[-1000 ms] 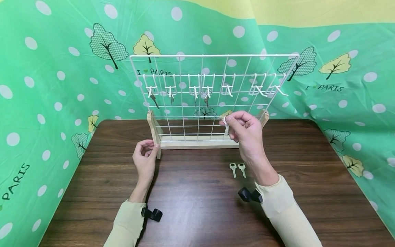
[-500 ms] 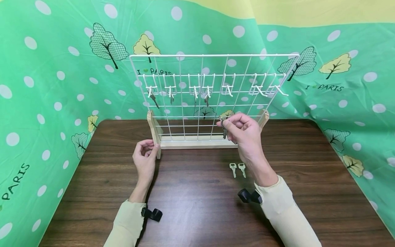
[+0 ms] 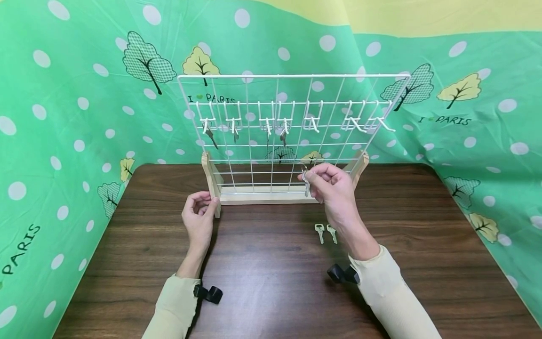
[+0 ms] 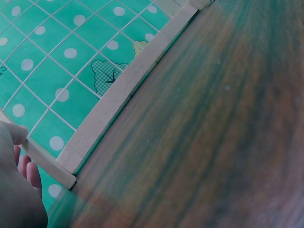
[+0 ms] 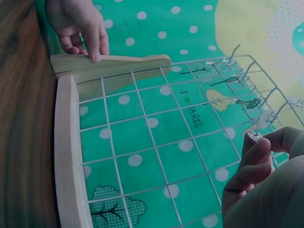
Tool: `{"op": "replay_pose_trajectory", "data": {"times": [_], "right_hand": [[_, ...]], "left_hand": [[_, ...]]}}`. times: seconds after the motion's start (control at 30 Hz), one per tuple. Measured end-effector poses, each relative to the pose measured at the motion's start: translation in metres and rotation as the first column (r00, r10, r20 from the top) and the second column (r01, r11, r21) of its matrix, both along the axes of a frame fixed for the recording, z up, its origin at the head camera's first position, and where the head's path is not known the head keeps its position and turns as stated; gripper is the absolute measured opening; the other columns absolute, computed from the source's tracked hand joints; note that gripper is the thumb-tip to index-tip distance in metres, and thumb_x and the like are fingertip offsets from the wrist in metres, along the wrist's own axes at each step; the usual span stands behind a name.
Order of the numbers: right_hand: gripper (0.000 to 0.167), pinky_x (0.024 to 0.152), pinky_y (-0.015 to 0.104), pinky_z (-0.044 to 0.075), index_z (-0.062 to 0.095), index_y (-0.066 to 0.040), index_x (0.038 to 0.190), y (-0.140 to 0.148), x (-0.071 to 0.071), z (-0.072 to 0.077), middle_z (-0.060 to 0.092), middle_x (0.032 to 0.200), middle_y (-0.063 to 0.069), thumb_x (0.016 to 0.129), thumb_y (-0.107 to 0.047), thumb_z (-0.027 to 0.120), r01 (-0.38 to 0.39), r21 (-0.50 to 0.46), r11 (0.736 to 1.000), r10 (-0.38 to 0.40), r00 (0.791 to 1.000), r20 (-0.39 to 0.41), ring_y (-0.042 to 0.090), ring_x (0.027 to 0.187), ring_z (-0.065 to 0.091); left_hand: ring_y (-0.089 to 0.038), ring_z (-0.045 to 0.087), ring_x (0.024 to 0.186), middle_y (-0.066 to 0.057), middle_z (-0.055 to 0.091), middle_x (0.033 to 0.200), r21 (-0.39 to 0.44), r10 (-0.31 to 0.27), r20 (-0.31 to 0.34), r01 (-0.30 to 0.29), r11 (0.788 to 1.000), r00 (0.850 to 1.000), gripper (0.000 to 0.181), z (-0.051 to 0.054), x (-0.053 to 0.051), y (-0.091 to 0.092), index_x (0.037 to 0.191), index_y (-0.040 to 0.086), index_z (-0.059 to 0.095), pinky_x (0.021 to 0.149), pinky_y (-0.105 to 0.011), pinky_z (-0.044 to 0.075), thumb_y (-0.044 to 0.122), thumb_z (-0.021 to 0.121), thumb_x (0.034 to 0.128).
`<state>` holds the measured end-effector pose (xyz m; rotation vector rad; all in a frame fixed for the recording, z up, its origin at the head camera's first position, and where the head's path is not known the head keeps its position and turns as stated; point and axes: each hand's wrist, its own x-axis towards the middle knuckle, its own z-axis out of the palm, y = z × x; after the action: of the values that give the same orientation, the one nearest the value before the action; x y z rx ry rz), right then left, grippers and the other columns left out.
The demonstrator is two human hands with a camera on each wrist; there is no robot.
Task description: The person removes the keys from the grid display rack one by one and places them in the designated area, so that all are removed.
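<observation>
A white wire grid rack (image 3: pixel 271 160) stands on the table in a wooden base (image 3: pixel 271 198). Between thumb and fingers, my left hand (image 3: pixel 199 216) holds the rack's left wooden side support (image 3: pixel 211 184), also seen in the left wrist view (image 4: pixel 47 161). My right hand (image 3: pixel 336 193) pinches a key (image 3: pixel 306 188) with a ring at its top, in front of the grid's lower right part. Keys hang on several hooks at the left, among them one key (image 3: pixel 211 138) on the leftmost hook. The hooks (image 3: pixel 312 123) further right show no keys.
Two keys (image 3: pixel 320 234) lie side by side on the dark wooden table (image 3: pixel 262 282), just left of my right wrist. Behind the rack hangs a green dotted cloth (image 3: pixel 275 28). The rack's right wooden support (image 3: pixel 361 165) is partly behind my right hand.
My right hand has moved slightly down and left with the key, whose ring now stands up above the fingers. My left hand has stayed on the wooden support.
</observation>
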<state>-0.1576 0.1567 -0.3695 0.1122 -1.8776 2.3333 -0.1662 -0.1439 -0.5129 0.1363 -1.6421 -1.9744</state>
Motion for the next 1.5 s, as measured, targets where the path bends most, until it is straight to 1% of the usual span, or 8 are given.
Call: {"op": "replay_pose_trajectory", "data": {"times": [0.2,0.43,0.6,0.67,0.73,0.97,1.13,1.5], "right_hand": [[0.036,0.051,0.017,0.030,0.075,-0.019,0.081,0.002,0.002,-0.008,0.055,0.062,-0.005,0.101,0.009,0.063,0.011,-0.006,1.000,-0.011,0.998,0.062,0.006,0.055,0.044],[0.035,0.052,0.018,0.029,0.075,-0.018,0.082,0.005,0.004,-0.021,0.051,0.062,-0.005,0.102,0.008,0.064,0.006,0.019,1.000,-0.008,0.996,0.089,0.006,0.056,0.041],[0.017,0.053,0.019,0.027,0.077,-0.009,0.089,0.008,0.006,-0.032,0.048,0.062,-0.005,0.100,0.002,0.072,-0.005,0.033,0.999,0.003,0.997,0.073,0.007,0.056,0.038],[0.012,0.054,0.020,0.026,0.078,-0.007,0.090,0.010,0.006,-0.036,0.046,0.061,-0.005,0.099,0.000,0.075,-0.013,0.031,0.999,0.011,0.997,0.073,0.007,0.056,0.037],[0.013,0.054,0.020,0.025,0.079,-0.010,0.090,0.011,0.007,-0.039,0.045,0.061,-0.005,0.099,-0.001,0.075,-0.027,0.034,0.999,0.024,0.996,0.084,0.007,0.055,0.037],[0.012,0.054,0.018,0.031,0.076,-0.011,0.091,0.013,0.011,-0.048,0.053,0.067,-0.006,0.100,-0.004,0.074,-0.075,0.027,0.997,0.069,0.980,0.188,0.004,0.057,0.042],[0.027,0.053,0.018,0.032,0.078,-0.018,0.089,0.015,0.013,-0.055,0.054,0.067,-0.007,0.103,0.003,0.066,-0.081,0.055,0.995,0.068,0.977,0.204,0.004,0.057,0.043],[0.023,0.051,0.017,0.034,0.081,-0.019,0.094,0.023,0.015,-0.067,0.064,0.072,-0.007,0.105,-0.002,0.073,-0.095,0.128,0.987,0.059,0.965,0.256,0.003,0.058,0.048]], "left_hand": [[-0.009,0.067,0.088,0.003,0.072,0.098,0.000,0.001,0.006,-0.001,1.000,1.000,0.029,0.000,0.000,0.000,0.115,-0.018,0.064,0.075,-0.017,0.055,-0.010,0.082,0.0925],[-0.010,0.067,0.089,0.003,0.072,0.099,-0.002,0.002,0.003,-0.002,1.000,1.000,0.029,0.000,0.000,-0.001,0.114,-0.018,0.064,0.075,-0.017,0.055,-0.011,0.082,0.0923],[-0.010,0.067,0.089,0.003,0.072,0.099,-0.001,0.003,0.004,-0.003,1.000,1.000,0.029,0.000,0.000,-0.001,0.114,-0.018,0.065,0.075,-0.017,0.055,-0.011,0.082,0.0921],[-0.010,0.067,0.089,0.003,0.072,0.099,0.000,0.002,0.005,-0.002,1.000,1.000,0.029,0.000,0.000,0.000,0.114,-0.018,0.065,0.076,-0.017,0.055,-0.011,0.082,0.0921],[-0.010,0.067,0.089,0.002,0.072,0.100,0.002,-0.001,0.005,0.000,1.000,1.000,0.029,0.000,0.000,0.000,0.114,-0.018,0.065,0.076,-0.018,0.055,-0.011,0.082,0.0922],[-0.011,0.066,0.090,0.001,0.071,0.100,-0.002,-0.003,-0.002,0.003,1.000,1.000,0.030,0.000,0.000,-0.001,0.115,-0.018,0.065,0.076,-0.017,0.055,-0.011,0.082,0.0924],[-0.010,0.066,0.090,0.002,0.071,0.100,-0.007,0.000,0.003,0.000,1.000,1.000,0.030,-0.001,0.000,-0.001,0.115,-0.018,0.065,0.076,-0.018,0.055,-0.011,0.082,0.0924],[-0.010,0.066,0.090,0.003,0.071,0.100,-0.006,-0.005,-0.009,0.005,1.000,1.000,0.031,-0.001,0.000,-0.001,0.116,-0.020,0.063,0.076,-0.017,0.055,-0.010,0.082,0.0926]]}}
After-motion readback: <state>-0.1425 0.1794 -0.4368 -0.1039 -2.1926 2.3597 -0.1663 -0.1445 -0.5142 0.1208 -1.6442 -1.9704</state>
